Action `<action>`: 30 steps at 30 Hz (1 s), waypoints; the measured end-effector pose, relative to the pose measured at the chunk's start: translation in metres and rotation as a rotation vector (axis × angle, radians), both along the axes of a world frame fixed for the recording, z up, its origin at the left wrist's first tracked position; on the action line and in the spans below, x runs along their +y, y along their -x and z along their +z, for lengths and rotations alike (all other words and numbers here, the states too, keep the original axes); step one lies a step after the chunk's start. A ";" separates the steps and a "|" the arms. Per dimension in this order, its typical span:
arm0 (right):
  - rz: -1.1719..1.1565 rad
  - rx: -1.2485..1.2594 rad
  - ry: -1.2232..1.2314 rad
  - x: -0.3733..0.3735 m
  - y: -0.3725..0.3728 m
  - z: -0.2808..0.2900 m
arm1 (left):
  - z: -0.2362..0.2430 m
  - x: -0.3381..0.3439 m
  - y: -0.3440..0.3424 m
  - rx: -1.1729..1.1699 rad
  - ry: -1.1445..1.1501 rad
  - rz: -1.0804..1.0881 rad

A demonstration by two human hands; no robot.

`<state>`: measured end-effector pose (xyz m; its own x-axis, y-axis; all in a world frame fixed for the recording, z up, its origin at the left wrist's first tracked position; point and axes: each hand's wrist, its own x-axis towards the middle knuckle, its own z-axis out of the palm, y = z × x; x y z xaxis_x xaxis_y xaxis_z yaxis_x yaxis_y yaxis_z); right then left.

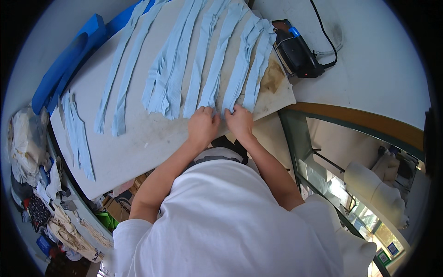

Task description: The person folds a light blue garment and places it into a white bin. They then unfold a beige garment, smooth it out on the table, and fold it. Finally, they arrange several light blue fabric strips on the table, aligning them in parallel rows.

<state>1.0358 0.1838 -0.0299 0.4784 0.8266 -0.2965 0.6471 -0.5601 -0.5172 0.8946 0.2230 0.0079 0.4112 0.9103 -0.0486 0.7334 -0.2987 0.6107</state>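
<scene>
Left hand: The person's bare left hand [203,123] touched the lower end of a narrow, light-blue fabric strip [217,76], its fingers curled close together; I could not tell whether the cloth was pinched or only pressed.
Right hand: The bare right hand [239,122] stood just beside it, fingers drawn in narrow at the lower end of a layered, light-blue fabric bundle [236,83]; a firm grip there could not be told either.
Right of the bundle: A creased, light-blue end strip [258,69] lay near the stained corner.
Left of the hands: A single light-blue strip [195,83] came first, then a broad, overlapping light-blue stack [167,87].
Farther left: Two long, thin light-blue strips [121,106] ran apart from the stack, and a shorter light-blue bunch [80,138] lay near the left edge.
Desk: The pale, cloth-topped desk [138,157] carried all these strips and bore a brown stain [273,76] at its right corner.
Beyond the desk's right edge: A black, boxy device [300,55] with a blue part and a black cord rested on a white surface [383,69].
Upper left: A curved, bright-blue object [69,64] stood along the desk's edge.
Lower left: A mixed heap of clothes [69,231] lay below a whitish plastic bag [27,134].
</scene>
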 end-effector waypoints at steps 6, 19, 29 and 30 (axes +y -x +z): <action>-0.302 1.083 -0.053 -0.005 -0.009 0.057 | 0.002 0.013 -0.002 -0.663 1.246 0.480; -0.324 1.280 -0.041 -0.007 -0.036 0.045 | 0.012 0.018 -0.021 -0.891 1.185 0.336; -0.508 1.829 -0.319 0.249 -0.179 -0.045 | -0.001 0.000 -0.013 -0.666 1.049 0.410; -0.482 1.788 -0.308 0.267 -0.198 -0.049 | -0.009 -0.003 -0.013 -0.655 1.057 0.439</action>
<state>1.2335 0.4509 -0.0790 -0.0097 0.8474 -0.5308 -0.8648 -0.2736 -0.4210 0.9078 0.2201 -0.0008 0.3122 0.6196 -0.7202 0.1275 0.7239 0.6780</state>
